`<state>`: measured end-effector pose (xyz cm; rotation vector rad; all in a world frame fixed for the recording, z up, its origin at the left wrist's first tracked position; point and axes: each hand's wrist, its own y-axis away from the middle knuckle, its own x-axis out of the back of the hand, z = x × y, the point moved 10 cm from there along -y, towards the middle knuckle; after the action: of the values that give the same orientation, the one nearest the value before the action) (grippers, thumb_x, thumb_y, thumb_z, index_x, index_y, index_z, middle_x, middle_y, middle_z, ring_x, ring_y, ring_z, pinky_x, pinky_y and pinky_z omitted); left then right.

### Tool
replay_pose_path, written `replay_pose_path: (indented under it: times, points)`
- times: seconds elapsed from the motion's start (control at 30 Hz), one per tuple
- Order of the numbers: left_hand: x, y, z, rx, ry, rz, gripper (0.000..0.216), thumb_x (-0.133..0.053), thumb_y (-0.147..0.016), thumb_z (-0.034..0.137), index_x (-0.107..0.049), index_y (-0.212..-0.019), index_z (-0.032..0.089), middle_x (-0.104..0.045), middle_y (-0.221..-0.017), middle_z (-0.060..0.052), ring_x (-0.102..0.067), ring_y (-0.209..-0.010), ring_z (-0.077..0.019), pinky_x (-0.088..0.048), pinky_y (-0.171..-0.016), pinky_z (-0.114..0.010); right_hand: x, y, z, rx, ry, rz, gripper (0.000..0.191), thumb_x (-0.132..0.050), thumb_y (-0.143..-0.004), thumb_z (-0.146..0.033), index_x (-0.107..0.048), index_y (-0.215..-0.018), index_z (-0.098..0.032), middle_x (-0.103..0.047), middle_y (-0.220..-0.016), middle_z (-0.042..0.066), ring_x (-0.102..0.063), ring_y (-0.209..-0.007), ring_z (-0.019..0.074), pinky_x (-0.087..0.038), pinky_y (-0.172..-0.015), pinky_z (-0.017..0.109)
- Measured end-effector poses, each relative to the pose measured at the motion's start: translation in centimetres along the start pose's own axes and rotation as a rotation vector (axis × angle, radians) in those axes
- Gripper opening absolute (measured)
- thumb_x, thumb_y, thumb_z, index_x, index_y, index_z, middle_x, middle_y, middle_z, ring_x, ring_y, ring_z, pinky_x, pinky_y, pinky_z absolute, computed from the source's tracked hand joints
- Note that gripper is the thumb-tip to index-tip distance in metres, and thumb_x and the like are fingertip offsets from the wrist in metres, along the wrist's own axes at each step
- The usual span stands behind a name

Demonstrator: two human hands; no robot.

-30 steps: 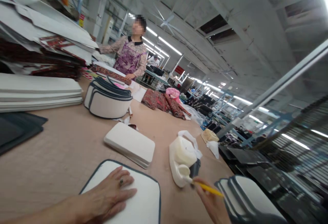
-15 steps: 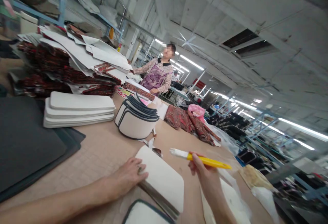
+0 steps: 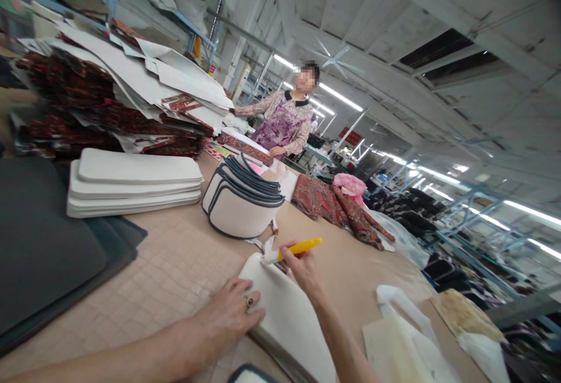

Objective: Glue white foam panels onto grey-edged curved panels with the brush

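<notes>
- We held the brush (image 3: 302, 247) closed in our right hand (image 3: 303, 267), the fingers gripping the yellow handle, its pale end slanting down toward the left.
- Our left hand (image 3: 233, 308) lay palm down at the left edge of the white panels (image 3: 287, 310), fingers reaching onto the top one; we could not tell whether they pinched it or only rested there.
- Those white panels lay stacked on the table (image 3: 170, 280) in front of us, between our two arms, and the brush appeared to meet the top one at its far end.
- We judged the step in hand to be brushing that top panel, at its far border.
- The next move, in our judgement, called for light, even pressure from the brush and a steady left hand, lest the panel slide on those beneath.
- Just beyond stood the curved, dark-edged panels (image 3: 241, 212), near enough that a long outward stroke might have brushed them.
- Nearest us, a dark-rimmed piece (image 3: 249, 375) showed only partly.
</notes>
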<state>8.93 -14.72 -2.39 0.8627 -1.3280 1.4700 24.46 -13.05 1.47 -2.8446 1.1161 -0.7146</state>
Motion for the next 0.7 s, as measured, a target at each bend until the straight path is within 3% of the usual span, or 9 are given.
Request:
replay_pose_path:
  times: [0.3, 0.43, 0.57, 0.63, 0.7]
  points:
    - [-0.8, 0.2, -0.8, -0.031, -0.004, 0.033, 0.035, -0.057, -0.078, 0.013, -0.053, -0.110, 0.025, -0.057, -0.113, -0.005, -0.042, -0.111, -0.0281, -0.028, -0.091, -0.040, 13.7, 7.0, 4.5, -0.133, 0.147, 0.192, 0.016, -0.057, -0.061, -0.032, -0.060, -0.061, -0.016, -0.044, -0.047, -0.005, -0.040, -0.046, 0.0110, -0.031, -0.047, 0.024]
    - [0.1, 0.4, -0.3, -0.048, 0.074, 0.022, 0.042, -0.055, -0.074, 0.007, -0.053, -0.111, 0.026, -0.054, -0.118, -0.005, -0.040, -0.114, -0.0281, -0.027, -0.094, -0.040, 17.4, 9.1, 5.0, -0.162, 0.169, 0.267, 0.017, -0.058, -0.060, -0.033, -0.060, -0.059, -0.016, -0.044, -0.046, -0.005, -0.039, -0.046, 0.0112, -0.030, -0.046, 0.024]
    - [1.8, -1.0, -1.6, 0.004, 0.300, -0.083, 0.029, -0.044, -0.079, 0.008, -0.058, -0.100, 0.022, -0.058, -0.105, -0.007, -0.048, -0.101, -0.0263, -0.032, -0.090, -0.041, 17.4, 9.2, 3.0, -0.146, 0.153, 0.286, 0.017, -0.060, -0.060, -0.033, -0.061, -0.059, -0.016, -0.045, -0.045, -0.005, -0.040, -0.046, 0.0114, -0.030, -0.045, 0.024]
    - [2.2, -2.4, -3.8, 0.092, 0.524, -0.135, 0.026, -0.035, -0.087, 0.015, -0.055, -0.103, 0.017, -0.060, -0.095, -0.007, -0.053, -0.092, -0.0231, -0.038, -0.085, -0.036, 15.2, 8.8, 1.3, -0.129, 0.121, 0.243, 0.021, -0.060, -0.063, -0.037, -0.062, -0.064, -0.016, -0.044, -0.046, -0.005, -0.038, -0.045, 0.0104, -0.028, -0.044, 0.023]
    - [2.6, -3.7, -6.0, 0.125, 0.599, -0.131, 0.028, -0.032, -0.087, 0.014, -0.049, -0.109, 0.013, -0.060, -0.098, -0.008, -0.054, -0.093, -0.0199, -0.040, -0.083, -0.029, 11.3, 8.2, -0.4, -0.104, 0.075, 0.151, 0.025, -0.059, -0.066, -0.040, -0.063, -0.070, -0.016, -0.043, -0.048, -0.006, -0.036, -0.044, 0.0094, -0.027, -0.043, 0.023]
